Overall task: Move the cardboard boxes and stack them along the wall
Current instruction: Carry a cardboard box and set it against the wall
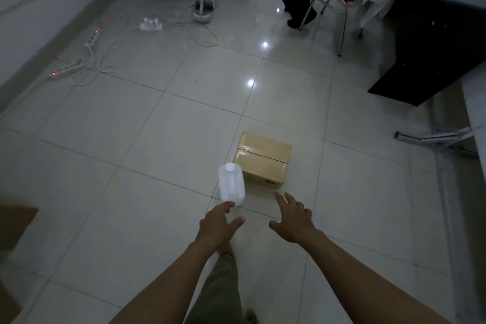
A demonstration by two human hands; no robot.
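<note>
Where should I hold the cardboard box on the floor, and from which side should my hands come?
Hold the cardboard box by its left and right side faces, one hand on each, coming from the near side. Its top is flat and taped shut, with no handle showing. The white jug stands at its left near corner, so the left hand likely must reach past it.

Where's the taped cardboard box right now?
The box sits on the floor right of centre in the head view, a white jug at its left, just beyond the left hand and right hand.
</note>
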